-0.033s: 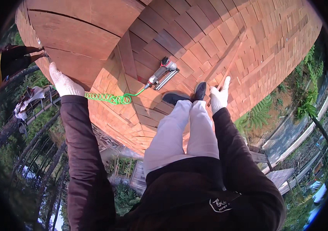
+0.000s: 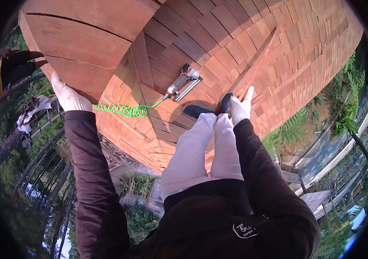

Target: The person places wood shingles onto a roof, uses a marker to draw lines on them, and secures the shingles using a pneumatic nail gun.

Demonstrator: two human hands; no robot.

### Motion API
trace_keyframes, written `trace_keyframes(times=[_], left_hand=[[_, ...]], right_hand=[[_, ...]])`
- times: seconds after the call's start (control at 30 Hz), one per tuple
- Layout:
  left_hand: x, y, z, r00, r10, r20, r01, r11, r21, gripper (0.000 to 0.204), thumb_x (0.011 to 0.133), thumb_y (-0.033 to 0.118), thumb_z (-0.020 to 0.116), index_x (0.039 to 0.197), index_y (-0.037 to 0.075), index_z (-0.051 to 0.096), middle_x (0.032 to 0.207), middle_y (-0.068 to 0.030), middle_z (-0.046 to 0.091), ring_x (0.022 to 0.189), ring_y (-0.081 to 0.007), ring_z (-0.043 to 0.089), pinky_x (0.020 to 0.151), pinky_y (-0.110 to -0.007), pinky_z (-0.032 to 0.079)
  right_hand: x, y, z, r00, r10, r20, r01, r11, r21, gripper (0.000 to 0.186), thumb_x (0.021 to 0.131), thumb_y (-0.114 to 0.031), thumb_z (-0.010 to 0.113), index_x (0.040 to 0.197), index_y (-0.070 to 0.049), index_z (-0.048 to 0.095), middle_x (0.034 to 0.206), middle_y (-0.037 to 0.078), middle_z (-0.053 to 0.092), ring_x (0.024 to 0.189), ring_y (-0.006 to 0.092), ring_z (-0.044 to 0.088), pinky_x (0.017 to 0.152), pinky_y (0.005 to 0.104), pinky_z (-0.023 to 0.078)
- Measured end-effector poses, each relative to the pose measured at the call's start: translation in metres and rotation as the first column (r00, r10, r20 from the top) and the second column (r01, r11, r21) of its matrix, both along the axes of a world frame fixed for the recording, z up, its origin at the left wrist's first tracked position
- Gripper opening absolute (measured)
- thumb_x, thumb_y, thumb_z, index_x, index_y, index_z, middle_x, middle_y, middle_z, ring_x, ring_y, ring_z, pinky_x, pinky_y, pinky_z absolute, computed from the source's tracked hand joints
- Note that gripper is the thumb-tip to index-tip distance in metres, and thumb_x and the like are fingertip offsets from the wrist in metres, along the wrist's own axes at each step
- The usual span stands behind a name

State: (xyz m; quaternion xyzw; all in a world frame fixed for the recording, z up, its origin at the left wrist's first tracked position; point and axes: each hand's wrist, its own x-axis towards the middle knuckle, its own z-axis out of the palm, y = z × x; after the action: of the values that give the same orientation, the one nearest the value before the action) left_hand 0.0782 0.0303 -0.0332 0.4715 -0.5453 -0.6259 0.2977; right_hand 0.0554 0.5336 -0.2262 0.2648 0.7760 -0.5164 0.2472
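Note:
My left hand, in a white knit glove, rests against the lower edge of large reddish-brown wooden boards. Its visible fingers are stretched along that edge; the far side of the hand is partly hidden. Beside my right shoe, my right hand, also gloved, is closed round the near end of a long thin wooden strip, one finger pointing along it. A red and grey nail gun lies on the wooden shingles in front of my feet, joined to a coiled green air hose running toward my left hand.
I stand on a curved roof of wooden shingles with a raised ridge board. Another person in black and yellow is at the far left. Beyond the roof edge lie poles, trees, ferns and a paved path far below.
My right hand has moved left and nearer my shoe, its thumb now closer to the strip. My left hand and the board edge have shifted slightly left in view. The nail gun stays put.

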Motion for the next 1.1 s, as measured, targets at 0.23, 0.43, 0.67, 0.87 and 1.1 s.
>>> trace_keyframes(times=[0.23, 0.43, 0.67, 0.87, 1.1], left_hand=[[0.002, 0.018, 0.018, 0.971, 0.090, 0.220, -0.044, 0.978, -0.206, 0.043, 0.106, 0.035, 0.048, 0.138, 0.008, 0.057, 0.138, -0.0101, 0.063, 0.122, -0.0282, 0.064, 0.101, -0.044, 0.053], [0.002, 0.007, 0.019, 0.948, 0.031, 0.315, 0.068, 0.952, -0.299, 0.041, 0.109, 0.027, 0.042, 0.140, 0.003, 0.053, 0.139, -0.0128, 0.061, 0.123, -0.0302, 0.064, 0.099, -0.045, 0.055], [0.042, -0.037, 0.037, 0.792, -0.226, 0.567, 0.427, 0.869, -0.249, 0.038, 0.112, 0.025, 0.038, 0.140, 0.002, 0.049, 0.135, -0.0144, 0.060, 0.114, -0.0279, 0.065, 0.087, -0.041, 0.059], [0.042, -0.060, 0.040, 0.699, -0.331, 0.634, 0.547, 0.819, -0.175, 0.038, 0.112, 0.025, 0.039, 0.141, 0.002, 0.049, 0.137, -0.0146, 0.059, 0.116, -0.0276, 0.064, 0.089, -0.041, 0.058], [0.054, -0.084, 0.036, 0.637, -0.397, 0.661, 0.621, 0.772, -0.135, 0.039, 0.112, 0.025, 0.040, 0.142, 0.002, 0.048, 0.139, -0.0149, 0.058, 0.119, -0.0272, 0.064, 0.090, -0.040, 0.057]], right_hand=[[0.026, -0.078, -0.111, 0.992, 0.037, 0.119, -0.054, 0.988, 0.146, 0.120, 0.079, -0.030, 0.087, 0.162, 0.010, 0.009, 0.146, 0.030, 0.046, 0.130, 0.0348, 0.054, 0.108, 0.0384, 0.046], [0.029, -0.061, -0.214, 0.961, -0.083, 0.264, 0.085, 0.996, 0.004, 0.081, 0.079, -0.027, 0.089, 0.136, 0.007, 0.041, 0.122, 0.020, 0.061, 0.108, 0.0274, 0.064, 0.093, 0.0379, 0.055], [0.061, -0.047, -0.244, 0.943, -0.010, 0.332, 0.016, 1.000, -0.016, 0.081, 0.073, -0.029, 0.093, 0.129, 0.012, 0.050, 0.123, 0.022, 0.064, 0.104, 0.0279, 0.068, 0.087, 0.0382, 0.057], [0.100, -0.038, -0.285, 0.902, -0.008, 0.432, -0.021, 0.998, 0.063, 0.095, 0.071, -0.032, 0.092, 0.136, 0.013, 0.041, 0.128, 0.027, 0.060, 0.116, 0.0339, 0.064, 0.097, 0.0404, 0.054], [0.150, -0.042, -0.308, 0.799, -0.129, 0.587, 0.083, 0.991, 0.104, 0.098, 0.071, -0.028, 0.091, 0.141, 0.012, 0.036, 0.130, 0.029, 0.059, 0.119, 0.0373, 0.062, 0.103, 0.0419, 0.052]])
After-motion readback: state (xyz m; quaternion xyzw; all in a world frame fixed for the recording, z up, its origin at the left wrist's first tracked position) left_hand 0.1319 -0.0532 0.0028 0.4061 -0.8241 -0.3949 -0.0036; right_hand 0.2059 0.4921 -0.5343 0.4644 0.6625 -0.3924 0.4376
